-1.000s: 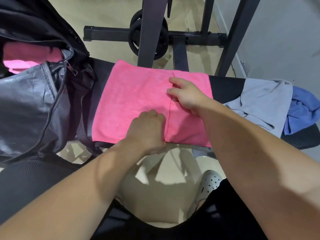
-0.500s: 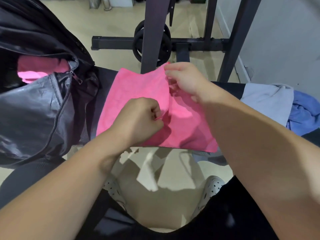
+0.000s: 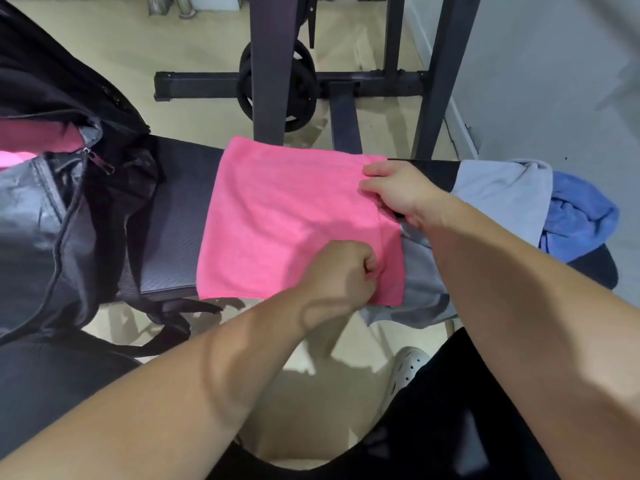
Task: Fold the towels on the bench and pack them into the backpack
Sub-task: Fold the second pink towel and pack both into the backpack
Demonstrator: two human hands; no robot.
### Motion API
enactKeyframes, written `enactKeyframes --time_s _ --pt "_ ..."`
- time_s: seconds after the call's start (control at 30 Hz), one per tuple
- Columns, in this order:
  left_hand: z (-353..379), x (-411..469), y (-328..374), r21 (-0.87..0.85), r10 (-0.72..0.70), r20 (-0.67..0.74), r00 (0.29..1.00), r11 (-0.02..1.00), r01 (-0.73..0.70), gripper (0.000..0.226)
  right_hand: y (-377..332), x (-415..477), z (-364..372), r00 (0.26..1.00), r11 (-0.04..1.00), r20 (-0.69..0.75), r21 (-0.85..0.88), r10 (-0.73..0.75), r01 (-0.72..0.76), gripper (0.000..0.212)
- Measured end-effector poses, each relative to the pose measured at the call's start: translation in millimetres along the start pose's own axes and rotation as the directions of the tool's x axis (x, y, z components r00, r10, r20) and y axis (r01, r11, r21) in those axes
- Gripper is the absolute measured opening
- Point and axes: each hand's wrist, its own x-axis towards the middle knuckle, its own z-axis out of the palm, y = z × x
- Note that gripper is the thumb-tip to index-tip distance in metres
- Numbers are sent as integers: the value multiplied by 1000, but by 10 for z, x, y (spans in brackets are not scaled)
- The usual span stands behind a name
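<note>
Gym rack (image 3: 268,64) behind, black bench (image 3: 173,216) crossing mid-frame. The pink towel (image 3: 277,216) lay flat on it, centre frame. My right hand (image 3: 398,192) pinched its upper-right corner, my left hand (image 3: 341,271) clenched on the lower-right edge. The backpack (image 3: 41,220) gaped at frame left, so the fold, I judged, ran leftward.

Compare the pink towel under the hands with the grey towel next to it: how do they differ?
Colour: the pink towel is bright pink, the grey towel pale grey.
Pose: the pink towel lies flat and squared on the bench; the grey towel is rumpled and droops over the near edge.
Handling: the left hand and right hand grip the pink towel; neither grips the grey towel.
Both rest on the bench.
</note>
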Motion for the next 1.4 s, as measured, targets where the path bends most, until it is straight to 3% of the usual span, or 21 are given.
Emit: enactKeyframes --time_s 0.07,0.13,0.23,0.37,0.43,0.57,0.67,0.77,0.83,0.9,1.0,1.07,1.13,1.4 --pt "38 -20 -48 -3 -5 0 1000 1000 5 10 40 -9 -22 1000 1000 -22 16 -1 1 42" --pt "17 -24 -41 -18 2 -1 1000 1000 -2 13 31 -12 -43 1000 1000 1 -1 1 -1 45" --pt "-64 -58 32 53 74 -62 995 996 -71 18 -51 -34 -64 1000 1000 10 -9 -23 23 36" --pt "-181 -108 209 188 205 -171 964 967 -172 13 -239 -26 -154 992 976 -73 186 -101 113 32" --pt "-175 -100 292 207 260 -203 944 954 -218 9 -271 2 -221 983 970 -136 197 -120 145 23" --pt "-15 -54 315 181 275 -187 943 953 -242 11 -148 10 -270 976 989 -178 59 -122 135 22" --pt "92 -33 201 152 219 -10 976 965 -215 17 10 -12 -260 979 971 -153 -219 -131 96 12" --pt "68 -73 125 133 194 60 979 971 -201 28 93 -42 -232 971 860 -122 -497 -204 118 22" --pt "-36 -101 41 138 176 -79 981 977 -165 28 87 -91 -169 962 772 -84 -617 -260 155 26" --pt "-188 -123 -113 176 143 -266 953 980 -97 26 56 -191 -53 946 679 -91 -718 -312 155 49" --pt "-426 -109 -458 318 22 -403 915 941 118 43 9 -325 190 918 522 -12 -825 -396 215 61" --pt "-532 -132 -667 441 -155 -311 938 851 287 66 59 -353 368 945 478 78 -848 -319 231 71" --pt "-566 -201 -845 536 -300 -178 937 769 348 83 170 -361 514 963 435 129 -873 -235 223 80" --pt "-708 -516 -981 633 -348 -89 933 704 323 98 290 -569 710 964 278 171 -934 -201 224 93"
